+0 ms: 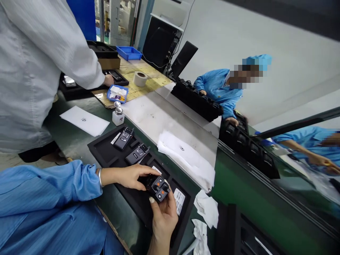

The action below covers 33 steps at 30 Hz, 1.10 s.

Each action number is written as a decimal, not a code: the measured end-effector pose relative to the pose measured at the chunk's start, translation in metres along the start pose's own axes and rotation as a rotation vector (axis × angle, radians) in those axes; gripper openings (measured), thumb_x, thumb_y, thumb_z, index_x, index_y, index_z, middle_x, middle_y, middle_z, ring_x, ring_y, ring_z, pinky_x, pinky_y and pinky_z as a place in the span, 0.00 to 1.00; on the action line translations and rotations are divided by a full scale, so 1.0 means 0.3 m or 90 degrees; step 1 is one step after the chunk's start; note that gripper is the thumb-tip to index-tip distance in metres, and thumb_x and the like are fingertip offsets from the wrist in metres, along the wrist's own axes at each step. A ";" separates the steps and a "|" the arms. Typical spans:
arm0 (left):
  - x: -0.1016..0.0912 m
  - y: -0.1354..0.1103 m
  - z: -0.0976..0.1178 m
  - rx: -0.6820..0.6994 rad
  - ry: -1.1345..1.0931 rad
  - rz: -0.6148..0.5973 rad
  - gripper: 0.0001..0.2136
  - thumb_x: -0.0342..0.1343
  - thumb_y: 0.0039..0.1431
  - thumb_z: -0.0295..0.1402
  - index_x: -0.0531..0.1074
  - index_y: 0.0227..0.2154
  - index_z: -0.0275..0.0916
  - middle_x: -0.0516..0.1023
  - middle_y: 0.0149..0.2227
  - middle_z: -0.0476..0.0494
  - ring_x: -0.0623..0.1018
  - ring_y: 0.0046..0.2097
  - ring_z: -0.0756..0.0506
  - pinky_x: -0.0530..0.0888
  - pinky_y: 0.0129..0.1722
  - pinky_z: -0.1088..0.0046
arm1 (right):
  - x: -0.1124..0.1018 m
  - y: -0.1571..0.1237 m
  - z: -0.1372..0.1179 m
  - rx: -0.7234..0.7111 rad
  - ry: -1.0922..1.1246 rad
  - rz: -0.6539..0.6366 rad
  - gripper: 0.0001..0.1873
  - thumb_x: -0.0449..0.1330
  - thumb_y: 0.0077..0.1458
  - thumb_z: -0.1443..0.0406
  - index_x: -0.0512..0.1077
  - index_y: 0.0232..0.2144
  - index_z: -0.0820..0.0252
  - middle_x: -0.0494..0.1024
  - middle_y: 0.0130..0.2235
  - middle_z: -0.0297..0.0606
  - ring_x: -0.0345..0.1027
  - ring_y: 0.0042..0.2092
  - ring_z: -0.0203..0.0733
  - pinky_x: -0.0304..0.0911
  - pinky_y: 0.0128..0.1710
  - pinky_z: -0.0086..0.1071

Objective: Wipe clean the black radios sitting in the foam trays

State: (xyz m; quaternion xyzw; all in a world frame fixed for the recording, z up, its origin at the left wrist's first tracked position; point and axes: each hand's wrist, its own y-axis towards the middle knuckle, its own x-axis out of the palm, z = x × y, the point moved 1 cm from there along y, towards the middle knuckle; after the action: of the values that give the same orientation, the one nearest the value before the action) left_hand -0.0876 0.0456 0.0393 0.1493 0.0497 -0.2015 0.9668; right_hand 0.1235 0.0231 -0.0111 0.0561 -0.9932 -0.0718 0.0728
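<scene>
Two small black handheld devices (160, 189) are held close together, their ends with orange buttons and round silver parts facing me. My right hand (165, 214) grips them from the near side, thumb on one edge and fingers behind. My left hand (134, 176) is closed around their left side, with some of its fingers hidden. Below both hands lies a black foam tray (107, 144) with cut-out slots. In its far left part rest a black device with a short antenna (124, 139) and a similar device (137, 153). A white label sheet (179, 201) sits in the tray's right part.
Crumpled white tissues (206, 209) lie right of the tray, near another black tray (233, 226). Beyond are a paper stack (186, 156), a pump bottle (118, 116) and a conveyor (239, 184). A white-sleeved person (77, 49) works at left; blue-clothed people sit across.
</scene>
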 end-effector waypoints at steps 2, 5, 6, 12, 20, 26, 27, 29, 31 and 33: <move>0.003 -0.026 0.009 0.013 0.052 0.006 0.35 0.63 0.51 0.23 0.63 0.62 0.41 0.71 0.58 0.36 0.72 0.58 0.40 0.68 0.59 0.63 | 0.015 -0.021 -0.014 -0.015 -0.004 -0.019 0.34 0.66 0.52 0.69 0.64 0.61 0.56 0.62 0.64 0.50 0.59 0.63 0.55 0.58 0.60 0.55; 0.015 -0.052 0.016 0.020 0.070 0.011 0.34 0.61 0.50 0.21 0.63 0.62 0.41 0.70 0.59 0.37 0.71 0.59 0.41 0.67 0.60 0.64 | 0.031 -0.041 -0.035 -0.032 -0.015 -0.028 0.33 0.65 0.53 0.71 0.64 0.61 0.55 0.62 0.64 0.50 0.59 0.63 0.55 0.56 0.61 0.56; 0.018 -0.057 0.017 0.018 0.070 0.011 0.34 0.61 0.50 0.20 0.63 0.62 0.41 0.70 0.59 0.37 0.71 0.60 0.41 0.67 0.61 0.64 | 0.033 -0.045 -0.038 -0.036 -0.018 -0.028 0.33 0.65 0.53 0.71 0.64 0.61 0.55 0.62 0.64 0.50 0.59 0.63 0.55 0.55 0.61 0.57; 0.024 -0.061 0.027 0.003 0.080 0.013 0.34 0.60 0.50 0.20 0.63 0.62 0.41 0.70 0.60 0.38 0.71 0.60 0.41 0.66 0.62 0.64 | 0.030 -0.050 -0.031 -0.033 -0.026 -0.030 0.35 0.65 0.53 0.71 0.63 0.62 0.54 0.60 0.65 0.50 0.57 0.64 0.58 0.52 0.61 0.60; 0.012 -0.054 0.030 -0.004 0.133 -0.001 0.36 0.62 0.52 0.23 0.60 0.64 0.41 0.67 0.62 0.37 0.68 0.62 0.39 0.65 0.63 0.64 | 0.028 -0.045 -0.028 -0.002 -0.033 -0.033 0.35 0.65 0.54 0.69 0.62 0.62 0.57 0.59 0.65 0.50 0.55 0.65 0.56 0.50 0.63 0.59; -0.006 -0.016 0.047 0.014 0.138 0.010 0.36 0.62 0.49 0.21 0.62 0.63 0.41 0.71 0.58 0.36 0.73 0.58 0.39 0.68 0.59 0.65 | 0.031 0.008 -0.050 -0.012 -0.049 -0.055 0.35 0.65 0.54 0.68 0.61 0.62 0.57 0.59 0.65 0.50 0.54 0.65 0.56 0.50 0.63 0.59; -0.009 -0.005 0.048 0.024 0.143 0.012 0.35 0.60 0.50 0.20 0.62 0.63 0.40 0.71 0.58 0.36 0.72 0.58 0.40 0.68 0.59 0.65 | 0.029 0.024 -0.055 -0.021 -0.064 -0.061 0.34 0.64 0.54 0.67 0.61 0.62 0.57 0.58 0.65 0.50 0.54 0.65 0.56 0.49 0.64 0.59; -0.009 0.020 0.037 0.054 0.157 0.023 0.34 0.56 0.50 0.19 0.62 0.63 0.40 0.70 0.59 0.36 0.70 0.60 0.41 0.66 0.62 0.63 | 0.018 0.054 -0.063 -0.050 -0.110 -0.070 0.33 0.63 0.55 0.65 0.62 0.62 0.56 0.58 0.65 0.48 0.53 0.66 0.56 0.49 0.64 0.60; 0.000 0.043 0.011 0.081 0.171 0.032 0.34 0.54 0.50 0.18 0.62 0.62 0.39 0.67 0.62 0.36 0.67 0.63 0.41 0.63 0.64 0.63 | 0.006 0.079 -0.062 -0.094 -0.181 -0.069 0.30 0.63 0.55 0.63 0.64 0.60 0.52 0.58 0.65 0.45 0.52 0.66 0.57 0.49 0.64 0.61; 0.017 0.060 -0.026 0.086 0.183 0.026 0.34 0.54 0.47 0.18 0.64 0.61 0.39 0.64 0.64 0.37 0.65 0.65 0.40 0.63 0.65 0.65 | 0.003 0.102 -0.051 -0.149 -0.256 -0.046 0.28 0.63 0.53 0.59 0.68 0.57 0.46 0.61 0.64 0.40 0.52 0.66 0.58 0.47 0.65 0.61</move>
State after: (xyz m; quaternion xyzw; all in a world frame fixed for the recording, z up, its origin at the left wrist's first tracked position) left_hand -0.0760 0.0619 0.0360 0.2424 0.1707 -0.1610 0.9414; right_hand 0.1219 0.0511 0.0086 0.0673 -0.9699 -0.1986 -0.1234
